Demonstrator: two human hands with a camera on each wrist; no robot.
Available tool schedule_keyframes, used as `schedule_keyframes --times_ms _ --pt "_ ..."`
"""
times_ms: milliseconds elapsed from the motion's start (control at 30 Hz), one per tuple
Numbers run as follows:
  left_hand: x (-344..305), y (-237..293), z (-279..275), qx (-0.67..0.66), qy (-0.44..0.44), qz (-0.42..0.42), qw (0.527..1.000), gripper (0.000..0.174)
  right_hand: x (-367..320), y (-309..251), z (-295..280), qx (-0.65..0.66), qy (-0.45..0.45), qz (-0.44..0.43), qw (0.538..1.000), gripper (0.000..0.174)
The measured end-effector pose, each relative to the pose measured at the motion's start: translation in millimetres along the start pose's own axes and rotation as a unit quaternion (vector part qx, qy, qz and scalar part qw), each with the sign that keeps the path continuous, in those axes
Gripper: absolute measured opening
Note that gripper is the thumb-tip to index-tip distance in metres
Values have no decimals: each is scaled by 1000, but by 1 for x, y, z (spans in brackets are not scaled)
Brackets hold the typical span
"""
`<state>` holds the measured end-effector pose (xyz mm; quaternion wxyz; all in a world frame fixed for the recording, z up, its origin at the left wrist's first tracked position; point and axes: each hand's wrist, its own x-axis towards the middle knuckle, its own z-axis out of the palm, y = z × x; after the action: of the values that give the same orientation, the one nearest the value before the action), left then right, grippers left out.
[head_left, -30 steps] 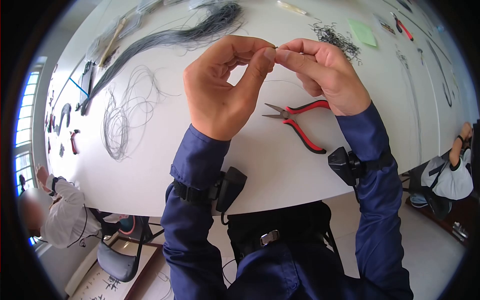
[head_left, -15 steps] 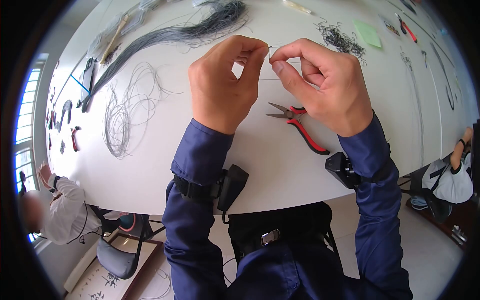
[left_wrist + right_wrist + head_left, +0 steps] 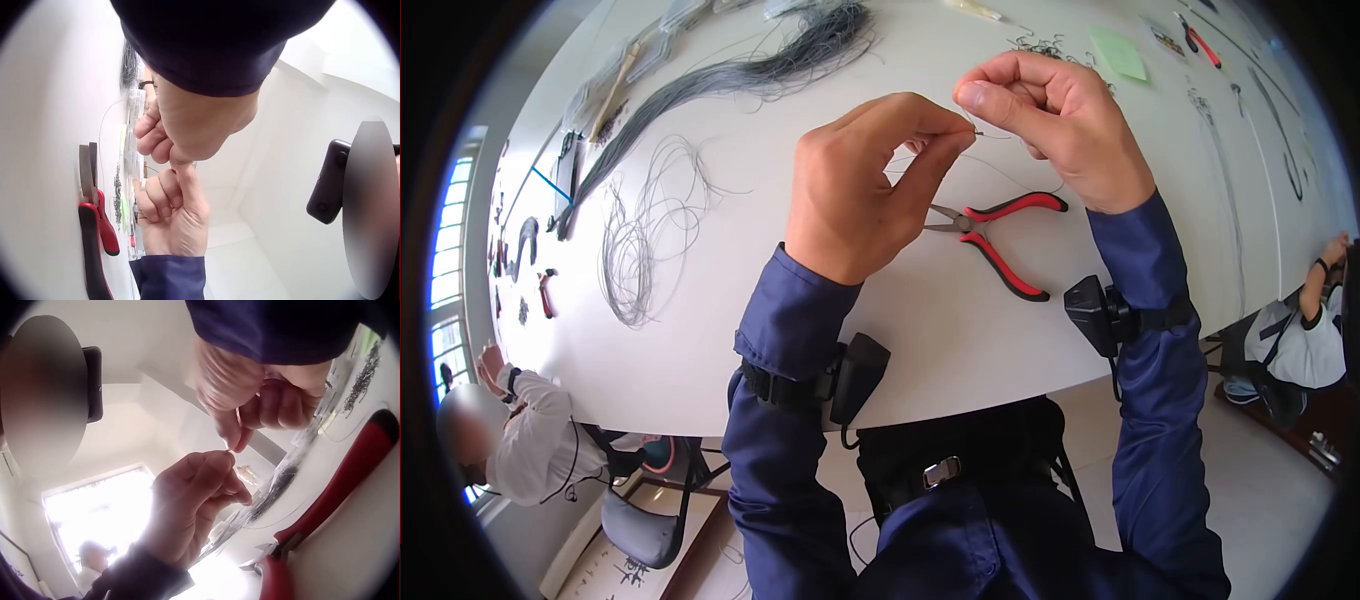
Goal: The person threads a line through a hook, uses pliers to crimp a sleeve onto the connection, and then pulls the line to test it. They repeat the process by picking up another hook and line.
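Observation:
My left hand (image 3: 855, 190) pinches a tiny dark piece (image 3: 978, 132), which looks like a small hook, between thumb and forefinger above the table. A thin line comes off it toward my right hand (image 3: 1065, 115), whose thumb and forefinger pinch that line a little farther up and to the right. The other right fingers curl toward the palm. In the right wrist view the fingertips of both hands are close together. Below the hands lie long-nosed pliers (image 3: 1006, 268) with red and black handles, their jaws spread and partly covered by the left hand.
A long bundle of grey strands (image 3: 730, 75) stretches across the left back, near a loose coil of thin line (image 3: 615, 270). Behind my right hand are a pile of small dark hooks (image 3: 1040, 46) and a green note (image 3: 1118, 55). Other people sit at both sides.
The fingertips were together a second ago, then came slightly apart. Now the right hand is higher, pulling line away, and the left hand has moved right and nearer my body.

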<state>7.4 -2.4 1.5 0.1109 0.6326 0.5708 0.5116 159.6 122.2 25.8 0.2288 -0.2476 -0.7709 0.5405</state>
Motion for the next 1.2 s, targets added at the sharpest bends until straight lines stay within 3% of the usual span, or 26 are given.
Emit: schedule_keyframes --times_ms 300,400,500,700,900,1200 --pt "0 0 -4 -88 90 -71 990 8 -2 -3 7 15 -38 62 997 19" --pt "1 -7 0 -98 143 -70 982 5 -5 -2 14 -15 -31 9 999 16" --pt "1 -12 2 -59 148 -55 986 4 -8 -11 18 -75 -11 -22 997 14" --pt "1 -9 0 72 43 -44 996 4 -9 -10 15 -188 40 -91 977 13" --pt "1 -4 1 23 -12 -14 1000 4 1 7 3 -82 13 -70 994 19" --pt "-1 -1 1 -43 -3 -41 998 5 3 6 -3 69 -36 34 996 27"
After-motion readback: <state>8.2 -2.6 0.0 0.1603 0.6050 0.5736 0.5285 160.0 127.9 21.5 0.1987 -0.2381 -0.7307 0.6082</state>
